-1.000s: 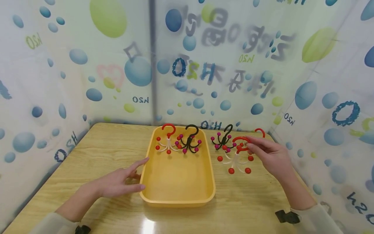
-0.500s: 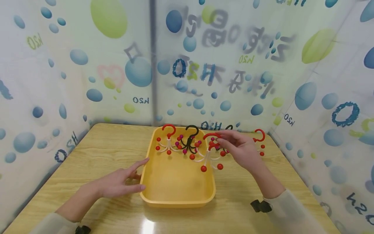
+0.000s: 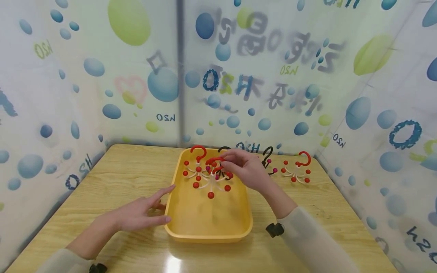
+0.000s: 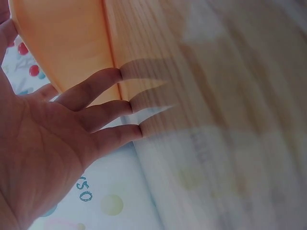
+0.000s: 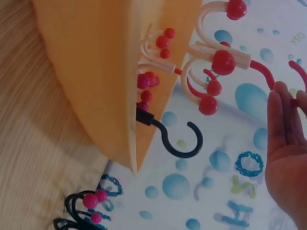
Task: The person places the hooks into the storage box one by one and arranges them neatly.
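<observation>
My right hand [image 3: 247, 170] pinches the red hook of a rotating multi-arm hook hanger [image 3: 212, 182], with white arms and red balls, over the yellow tray [image 3: 208, 223]. In the right wrist view this hanger [image 5: 223, 60] stands off the tray's wall. My left hand [image 3: 138, 214] rests at the tray's left edge, thumb and index finger spread along the rim. In the left wrist view the other left fingers [image 4: 110, 115] reach down to the table. Inside the tray's far end sit a red-and-white hanger [image 3: 198, 157] and a black one [image 3: 224, 148], mostly hidden behind my right hand.
Right of the tray, a black hanger [image 3: 268, 153] with magenta balls is partly covered by my right hand. Farther right lies another red-and-white hanger [image 3: 297, 170] on the wooden table [image 3: 307, 212]. A curtain [image 3: 232, 94] with printed bubbles hangs behind the table.
My right hand has carried the red-and-white hanger leftward from the table's right side to over the tray. My left hand has stayed at the tray's edge.
</observation>
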The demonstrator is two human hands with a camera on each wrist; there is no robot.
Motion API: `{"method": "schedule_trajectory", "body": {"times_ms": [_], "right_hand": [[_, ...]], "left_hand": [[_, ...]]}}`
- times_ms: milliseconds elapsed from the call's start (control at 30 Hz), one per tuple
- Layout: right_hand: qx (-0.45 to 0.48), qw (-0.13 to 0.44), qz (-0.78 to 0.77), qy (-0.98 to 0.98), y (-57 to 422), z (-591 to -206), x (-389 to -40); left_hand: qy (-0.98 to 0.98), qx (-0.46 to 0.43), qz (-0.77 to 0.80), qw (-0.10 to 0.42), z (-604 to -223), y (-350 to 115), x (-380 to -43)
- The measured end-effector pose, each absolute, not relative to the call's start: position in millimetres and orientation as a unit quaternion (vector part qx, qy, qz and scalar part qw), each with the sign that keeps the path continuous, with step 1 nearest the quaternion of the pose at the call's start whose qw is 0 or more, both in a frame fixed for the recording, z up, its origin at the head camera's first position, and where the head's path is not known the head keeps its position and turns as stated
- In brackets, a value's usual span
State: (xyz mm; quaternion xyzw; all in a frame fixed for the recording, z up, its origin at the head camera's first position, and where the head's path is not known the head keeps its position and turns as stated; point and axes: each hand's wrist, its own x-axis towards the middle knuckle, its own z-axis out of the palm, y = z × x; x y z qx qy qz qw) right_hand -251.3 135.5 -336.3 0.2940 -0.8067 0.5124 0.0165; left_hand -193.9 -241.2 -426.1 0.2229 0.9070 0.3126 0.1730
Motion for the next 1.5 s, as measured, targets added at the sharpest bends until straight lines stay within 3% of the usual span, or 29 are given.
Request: {"method": "schedule_trajectory", "body": {"times_ms": [467, 1000, 1500], "right_hand": [[0.264, -0.042, 0.481, -0.835, 102.8, -353.6, -273.0], [0.238, -0.082, 0.441, -0.861, 97.1, -365.2, -283.8], [0.260, -0.100, 0.423, -0.862, 93.0, -352.6, -287.9]], "left_hand": [[0.910, 0.212, 0.309, 0.178, -427.3, -239.6, -194.3], [0.908, 0.221, 0.312, 0.170, -428.0, -239.3, -194.2], [0.911, 0.216, 0.310, 0.168, -426.9, -239.6, -192.4]]}}
